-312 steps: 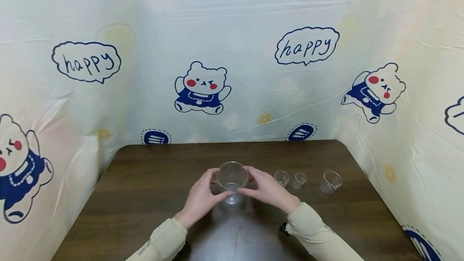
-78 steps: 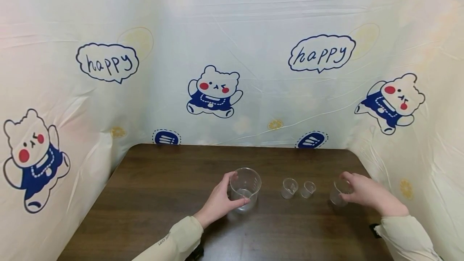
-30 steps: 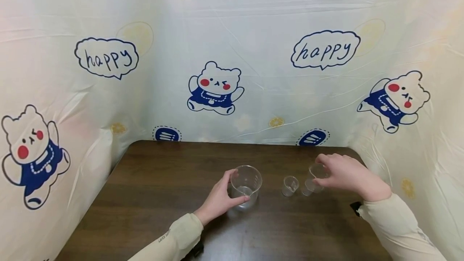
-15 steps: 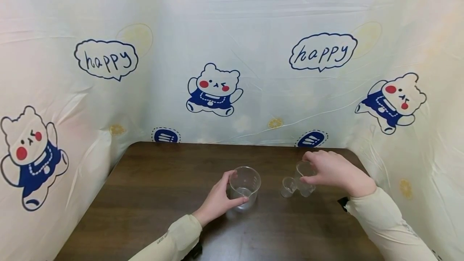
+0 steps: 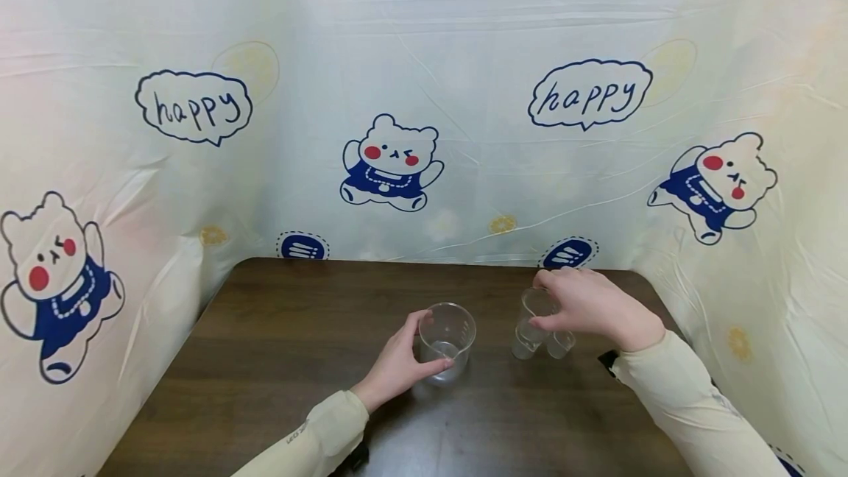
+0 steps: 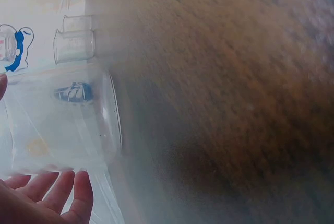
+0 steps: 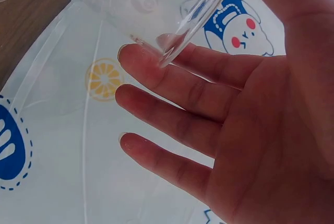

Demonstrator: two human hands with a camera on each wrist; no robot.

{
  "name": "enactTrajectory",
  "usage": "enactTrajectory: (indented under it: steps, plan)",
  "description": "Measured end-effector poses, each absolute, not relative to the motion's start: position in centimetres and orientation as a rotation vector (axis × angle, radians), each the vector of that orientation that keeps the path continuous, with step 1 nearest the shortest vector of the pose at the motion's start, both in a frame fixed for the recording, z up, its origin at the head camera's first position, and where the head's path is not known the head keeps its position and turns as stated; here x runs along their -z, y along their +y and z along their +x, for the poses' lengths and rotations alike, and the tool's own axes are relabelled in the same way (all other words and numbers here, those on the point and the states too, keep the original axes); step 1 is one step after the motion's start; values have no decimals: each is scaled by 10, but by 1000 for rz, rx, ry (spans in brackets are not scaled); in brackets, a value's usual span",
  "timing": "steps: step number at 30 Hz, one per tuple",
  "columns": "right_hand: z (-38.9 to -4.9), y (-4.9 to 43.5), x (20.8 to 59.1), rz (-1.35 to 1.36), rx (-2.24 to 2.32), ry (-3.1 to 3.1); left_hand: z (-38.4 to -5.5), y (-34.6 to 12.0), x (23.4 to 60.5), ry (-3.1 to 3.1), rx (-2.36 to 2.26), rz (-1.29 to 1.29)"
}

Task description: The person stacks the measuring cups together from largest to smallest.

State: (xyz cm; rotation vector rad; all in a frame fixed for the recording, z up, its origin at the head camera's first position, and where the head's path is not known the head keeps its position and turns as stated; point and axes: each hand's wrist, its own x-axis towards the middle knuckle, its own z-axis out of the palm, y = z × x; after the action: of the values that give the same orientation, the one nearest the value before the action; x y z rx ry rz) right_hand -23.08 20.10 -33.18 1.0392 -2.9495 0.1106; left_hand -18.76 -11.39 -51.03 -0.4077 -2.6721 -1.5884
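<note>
My left hand holds a large clear glass beaker by its side, thumb in front and fingers behind. The beaker stands upright on the table; the left wrist view shows its base low along the wood. To the right, my right hand grips a medium clear beaker near its rim, lifted over the table. In the right wrist view its lip lies against the index fingertip, while the other fingers stretch out free. Below it stand two small beakers, one partly overlapped by the held one, the other to its right.
The dark wooden table ends at a back edge against a pale printed curtain with bears and "happy" bubbles. That curtain also hangs along both sides.
My right hand first moved from the large beaker to the medium one at the far right. It has since lifted that beaker and carried it left, over the small ones. The left hand stays put.
</note>
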Motion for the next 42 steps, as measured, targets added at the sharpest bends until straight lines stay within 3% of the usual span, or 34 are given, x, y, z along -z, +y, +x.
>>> enactTrajectory:
  steps: [42]
  plan:
    - [-243, 121, 335, 1219, 38, -2847, -188, -113, 512, -2704, 1559, -395]
